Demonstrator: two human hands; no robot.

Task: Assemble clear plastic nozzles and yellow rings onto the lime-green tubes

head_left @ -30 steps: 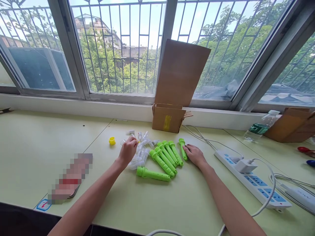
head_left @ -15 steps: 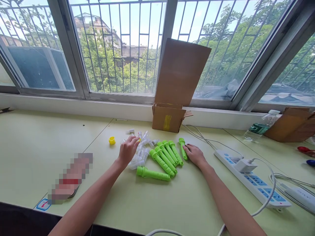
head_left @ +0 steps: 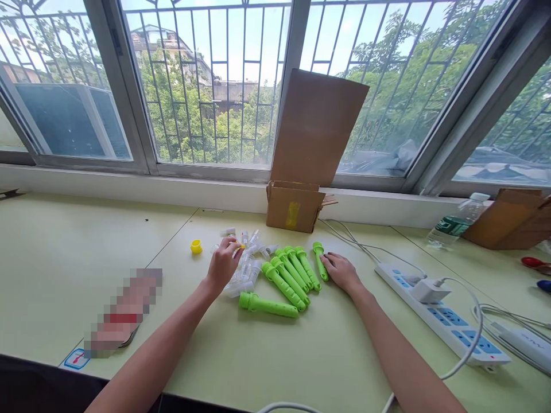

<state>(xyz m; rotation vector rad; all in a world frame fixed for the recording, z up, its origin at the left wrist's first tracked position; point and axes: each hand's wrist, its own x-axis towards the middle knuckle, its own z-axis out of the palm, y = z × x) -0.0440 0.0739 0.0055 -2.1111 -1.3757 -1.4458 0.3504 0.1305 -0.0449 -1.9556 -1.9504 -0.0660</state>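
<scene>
My left hand (head_left: 222,265) is over a pile of clear plastic tube-like pieces (head_left: 246,268), its fingers pinched on a small yellow piece (head_left: 241,246) that is mostly hidden. My right hand (head_left: 341,271) rests on the table with its fingertips closed on the side of a green plastic tube (head_left: 319,259) with a threaded top. Several more such green tubes (head_left: 284,284) lie side by side between the hands, and one green tube (head_left: 269,304) lies crosswise nearer to me. A yellow cap (head_left: 196,246) sits apart, left of the clear pieces.
Behind the pile a cardboard box (head_left: 279,215) stands against the sill, its flap raised. A white power strip (head_left: 439,315) with cables lies right of my right arm. A water bottle (head_left: 458,221) is farther right. A blurred-out flat object (head_left: 124,312) lies at left.
My left hand has shifted slightly left, and the small yellow piece at its fingertips has moved with it. The right hand and the green tubes have not visibly moved.
</scene>
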